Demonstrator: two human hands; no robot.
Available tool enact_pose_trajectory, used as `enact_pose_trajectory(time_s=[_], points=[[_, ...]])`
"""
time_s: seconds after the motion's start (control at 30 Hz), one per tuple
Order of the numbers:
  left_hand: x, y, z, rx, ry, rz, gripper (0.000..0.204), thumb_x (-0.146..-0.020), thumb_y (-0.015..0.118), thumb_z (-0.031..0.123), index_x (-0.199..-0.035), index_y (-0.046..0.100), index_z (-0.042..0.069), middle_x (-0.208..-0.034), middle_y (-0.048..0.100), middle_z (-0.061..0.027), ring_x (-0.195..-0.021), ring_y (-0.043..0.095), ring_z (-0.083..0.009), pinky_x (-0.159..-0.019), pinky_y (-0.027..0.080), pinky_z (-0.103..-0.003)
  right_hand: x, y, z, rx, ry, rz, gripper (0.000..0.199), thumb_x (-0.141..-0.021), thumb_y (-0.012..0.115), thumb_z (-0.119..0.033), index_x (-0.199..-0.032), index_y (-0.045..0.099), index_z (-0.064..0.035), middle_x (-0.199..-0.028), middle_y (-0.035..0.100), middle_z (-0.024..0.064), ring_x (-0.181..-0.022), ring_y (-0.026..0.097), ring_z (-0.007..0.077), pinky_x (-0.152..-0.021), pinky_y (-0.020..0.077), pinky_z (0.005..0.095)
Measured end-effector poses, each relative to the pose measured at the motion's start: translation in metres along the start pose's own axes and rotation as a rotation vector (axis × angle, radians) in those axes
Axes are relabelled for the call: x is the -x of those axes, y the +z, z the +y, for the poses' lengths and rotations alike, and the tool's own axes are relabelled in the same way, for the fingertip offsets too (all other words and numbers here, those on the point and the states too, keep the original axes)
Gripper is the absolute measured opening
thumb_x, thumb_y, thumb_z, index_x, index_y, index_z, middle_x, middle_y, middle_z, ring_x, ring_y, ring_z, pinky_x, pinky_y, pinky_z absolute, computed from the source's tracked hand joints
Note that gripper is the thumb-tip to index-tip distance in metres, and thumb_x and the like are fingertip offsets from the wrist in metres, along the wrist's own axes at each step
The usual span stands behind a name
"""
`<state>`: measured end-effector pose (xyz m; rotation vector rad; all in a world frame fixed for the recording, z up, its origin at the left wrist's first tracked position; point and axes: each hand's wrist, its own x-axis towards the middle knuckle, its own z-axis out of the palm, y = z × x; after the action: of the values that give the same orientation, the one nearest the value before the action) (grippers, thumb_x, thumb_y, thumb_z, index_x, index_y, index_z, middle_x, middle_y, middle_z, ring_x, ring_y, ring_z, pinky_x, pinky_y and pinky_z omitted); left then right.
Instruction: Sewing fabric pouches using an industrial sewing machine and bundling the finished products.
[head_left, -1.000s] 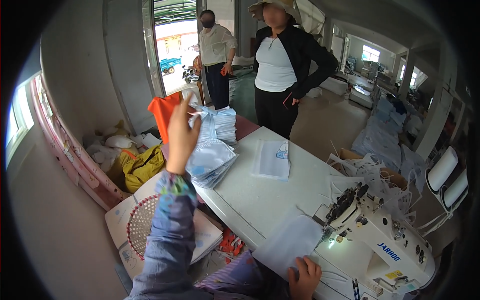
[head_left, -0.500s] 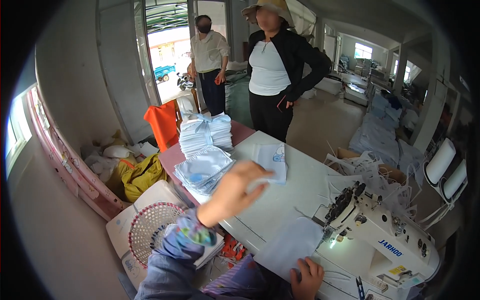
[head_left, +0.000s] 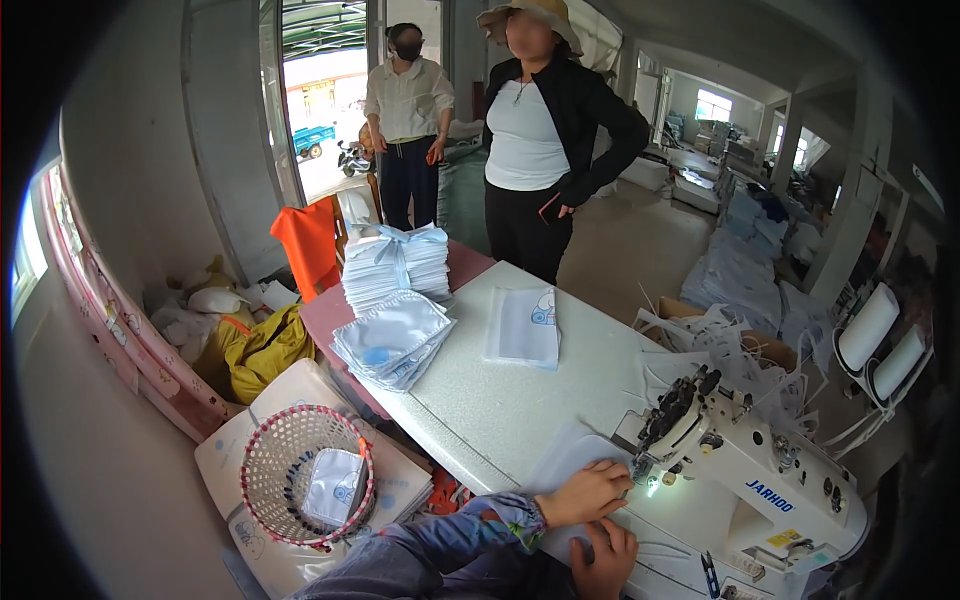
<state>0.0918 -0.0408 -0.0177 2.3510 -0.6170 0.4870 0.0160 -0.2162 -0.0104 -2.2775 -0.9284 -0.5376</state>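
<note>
Daylight from an open doorway [head_left: 325,110] fills a sewing workshop with bare walls and a concrete floor, seen from the head camera. Nearest the wearer, a white sewing table [head_left: 500,410] runs from the lower edge toward the middle, with a white sewing machine [head_left: 745,470] on its right side.

A white fabric piece [head_left: 570,465] lies flat on the table just left of the machine's needle area. The left hand [head_left: 590,492] rests on this piece with fingers stretched flat and pointing toward the needle, pressing rather than gripping. The right hand [head_left: 603,555] lies just below it, palm down at the near edge of the same fabric, fingers loosely curled; whether it pinches the cloth cannot be told.

Farther up the table sits a folded white cloth [head_left: 525,325], and to its left a fanned pile of pale blue-white pieces [head_left: 392,340]. Behind that stands a taller tied stack of white pieces [head_left: 397,265]. On the floor to the left, a pink-rimmed mesh basket [head_left: 262,470] holds one white piece, resting on a flat cardboard box [head_left: 400,485]. An orange chair [head_left: 308,245] stands near the doorway.

Two people [head_left: 535,150] stand beyond the table's far end.
</note>
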Motion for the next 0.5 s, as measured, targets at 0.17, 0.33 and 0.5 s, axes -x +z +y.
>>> enact_pose_trajectory(time_s=[0.17,0.33,0.5], points=[[0.0,-0.004,-0.001,0.07,-0.03,0.024,0.035,-0.092,0.071,0.016,-0.124,0.064,0.004,-0.121,0.06,-0.0146,-0.114,0.059,-0.0361,-0.102,0.048,-0.043,-0.003,-0.002,-0.004,-0.022,0.014,-0.003,0.037,-0.093,0.074,-0.029,-0.125,0.072,-0.0116,-0.13,0.067,0.0111,-0.118,0.061,0.0347,-0.099,0.0464,0.0494],[0.012,-0.061,0.009,0.096,-0.083,0.161,0.034,-0.093,0.07,0.014,-0.126,0.065,0.004,-0.121,0.062,-0.0168,-0.116,0.06,-0.0379,-0.101,0.05,-0.044,0.007,0.01,0.009,0.027,0.036,-0.013,0.039,-0.082,0.08,-0.032,-0.115,0.075,-0.0109,-0.127,0.066,0.0092,-0.113,0.059,0.0348,-0.097,0.0461,0.0509],[0.085,-0.213,0.038,-0.213,-0.333,0.576,0.045,-0.092,0.073,0.002,-0.135,0.063,0.002,-0.123,0.068,-0.0168,-0.116,0.067,-0.031,-0.1,0.052,-0.038,0.0,0.009,0.005,0.031,0.037,-0.014,0.038,-0.084,0.078,-0.032,-0.116,0.075,-0.0106,-0.127,0.066,0.0096,-0.112,0.06,0.0349,-0.096,0.0467,0.0508]])
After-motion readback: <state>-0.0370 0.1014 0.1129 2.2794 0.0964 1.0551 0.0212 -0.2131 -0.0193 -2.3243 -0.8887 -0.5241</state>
